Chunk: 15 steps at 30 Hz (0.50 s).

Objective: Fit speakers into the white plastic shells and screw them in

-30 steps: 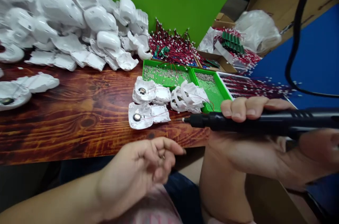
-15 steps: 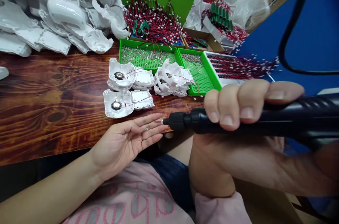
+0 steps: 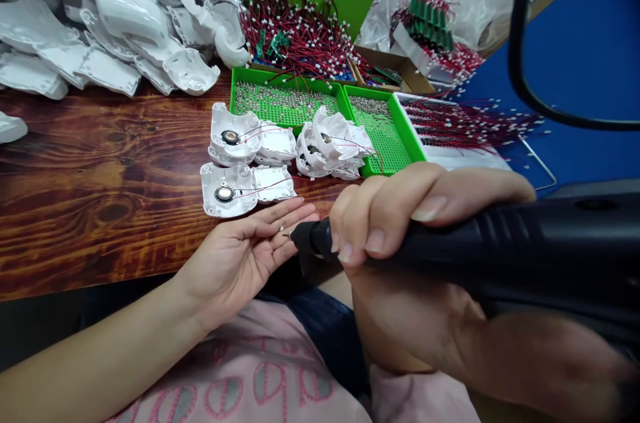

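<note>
Palm up, with fingers stretched out, my left hand (image 3: pixel 250 249) lies in front of the table edge. A small shiny screw (image 3: pixel 281 228) rests on its fingers. My right hand (image 3: pixel 400 223) is wrapped round a black electric screwdriver (image 3: pixel 480 236), whose bit points left at my left fingers, close to the screw. Whether the bit touches the screw I cannot tell. Just beyond my left hand lies a white plastic housing (image 3: pixel 214 199) with a round speaker (image 3: pixel 225 193) and thin red and black wires.
Behind it are more white housings (image 3: pixel 235 117). Green trays with small screws, one tray (image 3: pixel 295 117) wide and another tray (image 3: pixel 416 151) narrow, stand beyond. Red wires (image 3: pixel 305 36) are heaped at the back. White shells (image 3: pixel 130 16) pile up at left. A black cable (image 3: pixel 517 29) hangs at right.
The screwdriver and my right hand have moved left and nearer the camera, bringing the bit to the screw on my left fingers. The view has shifted slightly.
</note>
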### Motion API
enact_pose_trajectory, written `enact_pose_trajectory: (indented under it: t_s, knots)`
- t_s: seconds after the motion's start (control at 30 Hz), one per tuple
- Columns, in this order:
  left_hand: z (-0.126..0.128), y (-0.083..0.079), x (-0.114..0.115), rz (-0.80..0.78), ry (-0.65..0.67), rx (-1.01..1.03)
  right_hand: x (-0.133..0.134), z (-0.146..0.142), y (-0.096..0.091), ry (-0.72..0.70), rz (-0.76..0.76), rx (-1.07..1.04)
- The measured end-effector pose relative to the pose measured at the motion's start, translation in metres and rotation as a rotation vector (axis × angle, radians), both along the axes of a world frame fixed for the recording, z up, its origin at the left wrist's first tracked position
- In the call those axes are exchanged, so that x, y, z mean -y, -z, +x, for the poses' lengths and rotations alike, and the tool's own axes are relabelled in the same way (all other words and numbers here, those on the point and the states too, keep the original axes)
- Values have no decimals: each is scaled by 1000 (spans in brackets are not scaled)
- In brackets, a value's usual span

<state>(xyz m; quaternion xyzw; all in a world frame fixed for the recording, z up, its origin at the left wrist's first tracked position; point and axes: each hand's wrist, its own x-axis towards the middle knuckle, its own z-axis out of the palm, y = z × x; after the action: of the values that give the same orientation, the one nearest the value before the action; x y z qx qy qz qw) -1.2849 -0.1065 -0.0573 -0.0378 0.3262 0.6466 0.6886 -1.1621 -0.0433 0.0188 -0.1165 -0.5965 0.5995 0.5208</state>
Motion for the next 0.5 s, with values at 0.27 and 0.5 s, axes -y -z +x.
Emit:
enact_pose_trajectory:
  t_s: [0.27,0.5]
  knots:
    - [2,3,-2,97,-9,14,-6,5,10,1,-80,-27]
    - [-1,7,-1,149,-8,-23,-8,-3,2,8,-86,2]
